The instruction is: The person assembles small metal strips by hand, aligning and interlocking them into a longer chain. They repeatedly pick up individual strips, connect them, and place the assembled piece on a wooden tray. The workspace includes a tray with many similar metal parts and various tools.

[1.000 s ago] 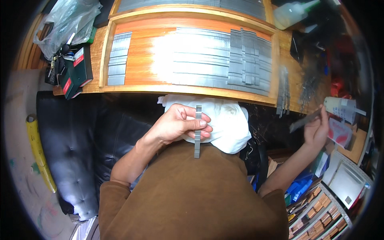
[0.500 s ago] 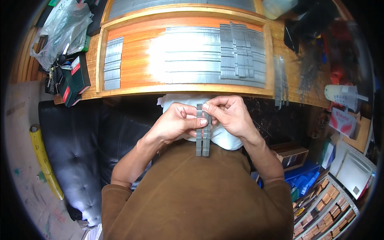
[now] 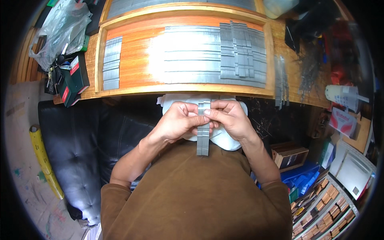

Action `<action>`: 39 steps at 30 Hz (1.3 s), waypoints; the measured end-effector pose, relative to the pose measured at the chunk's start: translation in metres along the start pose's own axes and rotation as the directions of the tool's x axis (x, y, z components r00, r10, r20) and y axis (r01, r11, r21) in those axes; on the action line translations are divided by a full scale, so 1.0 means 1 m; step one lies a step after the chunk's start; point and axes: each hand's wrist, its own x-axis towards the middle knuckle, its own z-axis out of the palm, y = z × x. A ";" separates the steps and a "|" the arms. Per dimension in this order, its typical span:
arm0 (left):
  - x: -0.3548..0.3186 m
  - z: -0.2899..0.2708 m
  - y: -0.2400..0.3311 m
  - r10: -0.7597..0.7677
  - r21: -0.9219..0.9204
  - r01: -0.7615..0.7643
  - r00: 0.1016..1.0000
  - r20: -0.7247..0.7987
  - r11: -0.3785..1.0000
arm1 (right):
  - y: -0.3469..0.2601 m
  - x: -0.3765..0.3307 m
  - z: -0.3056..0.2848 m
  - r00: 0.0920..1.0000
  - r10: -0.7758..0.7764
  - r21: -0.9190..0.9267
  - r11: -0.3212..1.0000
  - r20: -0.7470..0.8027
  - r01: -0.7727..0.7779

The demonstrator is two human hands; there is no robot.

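Head view: the left hand point(image 3: 178, 122) and right hand point(image 3: 229, 119) both pinch 2 grey metal strips point(image 3: 203, 130) held side by side, upright over a white cloth point(image 3: 224, 140), just below the wooden tray point(image 3: 182, 89) of flat metal strips.

bright daylight – glare on metal strips point(image 3: 208, 54), fisheye bending, dark vignette at rim

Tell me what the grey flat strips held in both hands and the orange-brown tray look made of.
Grey flat strips: apparently thin metal, dull silver, straight-edged; the matching rows on the tray glare brightly. Orange-brown tray: looks like varnished wood, with grain lines and a raised rim. Left hand and right hand pinch the strips.
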 end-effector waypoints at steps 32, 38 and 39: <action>-0.003 -0.007 0.006 0.061 -0.024 -0.060 0.997 0.043 0.998 | 0.003 0.007 0.011 0.996 -0.075 0.118 0.990 -0.039 0.079; -0.010 -0.002 0.004 0.117 0.032 -0.117 0.993 0.004 0.993 | -0.001 0.002 0.020 0.993 -0.096 0.006 0.995 -0.063 0.097; -0.013 -0.001 0.003 0.191 0.054 -0.191 0.982 0.007 0.980 | -0.001 0.001 0.021 0.991 -0.111 -0.017 0.994 -0.069 0.110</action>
